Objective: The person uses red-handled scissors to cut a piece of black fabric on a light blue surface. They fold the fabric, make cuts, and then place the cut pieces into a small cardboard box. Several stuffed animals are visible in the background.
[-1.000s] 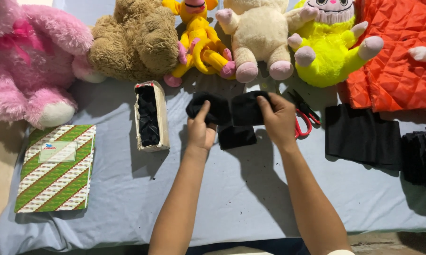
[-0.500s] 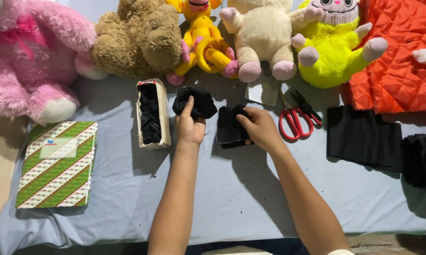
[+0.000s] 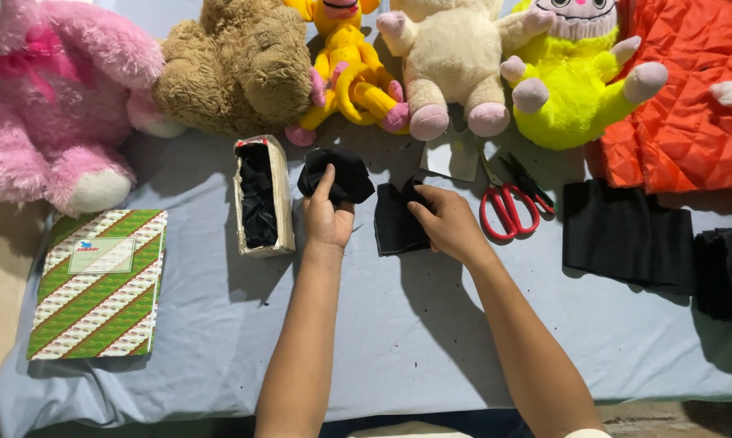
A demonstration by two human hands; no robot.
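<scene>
My left hand [image 3: 328, 217] grips a bunched piece of black fabric [image 3: 343, 173] just right of a small open box [image 3: 278, 195] packed with black pieces. My right hand [image 3: 445, 223] rests on a flat black fabric piece [image 3: 392, 229] on the blue sheet, fingertips pinching its top edge. Red-handled scissors [image 3: 505, 207] lie right of that hand.
Plush toys line the far edge: pink [image 3: 54, 97], brown [image 3: 240, 69], yellow [image 3: 351, 69], cream [image 3: 451, 61], neon yellow [image 3: 573, 77]. An orange quilted cloth [image 3: 690, 89] is at the far right, black fabric stacks [image 3: 625, 235] below it. A green striped flat box [image 3: 98, 284] lies left.
Both hands have shifted left. My left hand carried the bunched black fabric towards the small box, while my right hand came down onto the flat black piece.
</scene>
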